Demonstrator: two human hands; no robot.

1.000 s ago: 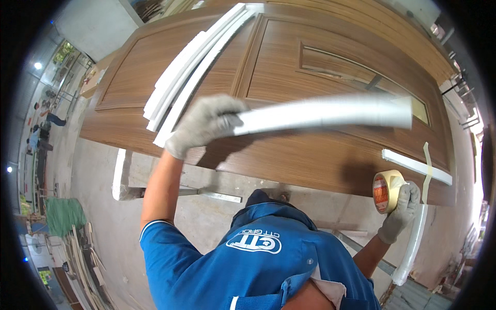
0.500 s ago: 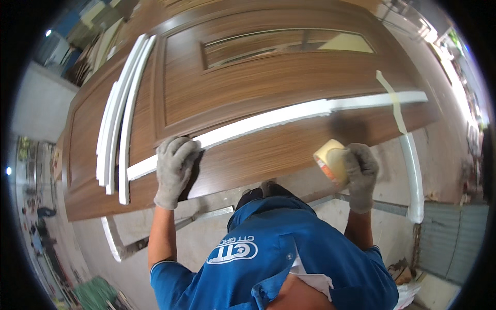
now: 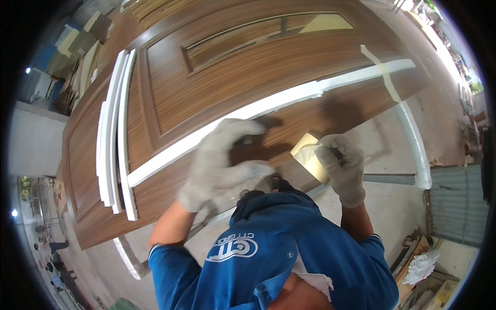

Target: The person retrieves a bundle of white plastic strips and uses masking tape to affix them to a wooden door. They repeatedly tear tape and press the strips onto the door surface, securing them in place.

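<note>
Pale yellow tape roll (image 3: 310, 159) held up by the near edge of the brown door panel (image 3: 217, 90), right of that edge's middle. Right hand (image 3: 342, 168), gray glove, has it: fingers curled in, closed on the roll's right side. Left hand (image 3: 214, 160), same glove, wide open in a C, thumb and fingers well parted, opening turned toward the roll, nothing seen in its grip. It overlaps the long white strip (image 3: 258, 109) in view; can't tell if it touches.

Left hand motion-blurred, fingers hard to separate. Roll's right side hidden by the right hand; core not visible. Part of the long strip hidden behind the left hand. Far edge of the panel cut off at top.

Left forearm comes up from lower left, hand over the near edge. Right forearm rises nearly upright, hand bent in toward the roll, just off the near edge.

Long strip runs along the near edge, its right end meeting another white strip (image 3: 369, 74) by the right end. A yellow tape piece (image 3: 384, 72) crosses that second strip and reaches the near edge. White strips (image 3: 111, 139) lie crosswise toward the left end. Glass pane (image 3: 323, 23) near the far edge. White-wrapped bar (image 3: 413, 144) beyond the near right corner.
</note>
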